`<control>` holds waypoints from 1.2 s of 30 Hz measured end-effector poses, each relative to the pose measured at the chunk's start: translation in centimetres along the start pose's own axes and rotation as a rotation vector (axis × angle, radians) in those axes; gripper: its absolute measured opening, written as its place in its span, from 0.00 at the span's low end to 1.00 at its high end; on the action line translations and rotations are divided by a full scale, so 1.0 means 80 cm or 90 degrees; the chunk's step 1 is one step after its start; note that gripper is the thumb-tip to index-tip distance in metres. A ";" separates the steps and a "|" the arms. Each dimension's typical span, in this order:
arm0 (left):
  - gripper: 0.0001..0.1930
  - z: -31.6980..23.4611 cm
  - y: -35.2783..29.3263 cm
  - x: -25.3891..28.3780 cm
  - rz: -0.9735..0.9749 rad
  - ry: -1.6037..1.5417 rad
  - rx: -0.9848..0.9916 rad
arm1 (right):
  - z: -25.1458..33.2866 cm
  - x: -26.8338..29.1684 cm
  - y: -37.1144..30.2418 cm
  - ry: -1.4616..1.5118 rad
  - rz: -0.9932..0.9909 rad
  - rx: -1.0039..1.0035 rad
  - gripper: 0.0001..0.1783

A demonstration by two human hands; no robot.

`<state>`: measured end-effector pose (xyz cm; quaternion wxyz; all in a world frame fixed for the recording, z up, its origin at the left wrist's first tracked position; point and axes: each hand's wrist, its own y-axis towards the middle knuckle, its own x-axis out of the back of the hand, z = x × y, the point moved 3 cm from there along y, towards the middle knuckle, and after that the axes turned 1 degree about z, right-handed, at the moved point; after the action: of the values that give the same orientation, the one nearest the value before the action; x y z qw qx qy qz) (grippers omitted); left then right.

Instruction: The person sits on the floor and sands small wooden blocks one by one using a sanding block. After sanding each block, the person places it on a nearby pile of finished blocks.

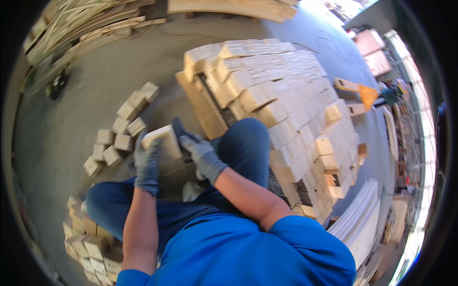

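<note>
A pale wooden block [167,141] is held up in front of my knees. My left hand [147,159], in a grey glove, grips it along its left side. Also gloved in grey, my right hand [204,153] is closed around a dark flat piece [179,133]. That piece stands beside the block's right side; its exact kind cannot be made out, nor whether it touches the wood. To the left, several similar short blocks [122,142] sit in a loose double row on the grey floor.
A large stack of wooden pieces [291,105] rises on my right, partly on a pallet [202,107]. More blocks [93,245] are piled near my left leg. A yellow pallet jack [355,88] stands beyond the stack. Long boards [90,28] lie at the far left.
</note>
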<state>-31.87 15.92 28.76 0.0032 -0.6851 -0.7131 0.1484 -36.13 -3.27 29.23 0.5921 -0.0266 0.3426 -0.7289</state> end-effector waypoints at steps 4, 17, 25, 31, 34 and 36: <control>0.52 -0.010 -0.006 0.003 0.189 0.044 -0.046 | -0.030 0.020 0.009 0.097 -0.036 -0.045 0.21; 0.40 -0.021 -0.010 0.009 0.077 -0.040 -0.081 | -0.020 -0.002 0.006 0.283 0.114 -0.077 0.27; 0.53 0.016 -0.010 0.002 0.103 -0.136 -0.125 | -0.047 -0.008 0.022 0.280 0.067 0.029 0.24; 0.53 -0.024 -0.001 0.007 0.060 -0.259 -0.056 | -0.024 -0.026 0.011 0.230 0.089 -0.010 0.23; 0.52 -0.025 0.005 0.026 0.111 -0.325 -0.052 | -0.024 -0.021 0.018 0.190 0.093 -0.004 0.23; 0.47 -0.025 0.008 0.028 0.084 -0.286 -0.080 | -0.028 -0.015 0.018 0.176 0.084 -0.004 0.23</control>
<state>-30.99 18.53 30.08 -0.2079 -0.6791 -0.6572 0.2526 -35.55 -1.27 27.22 0.5860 0.0947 0.4245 -0.6837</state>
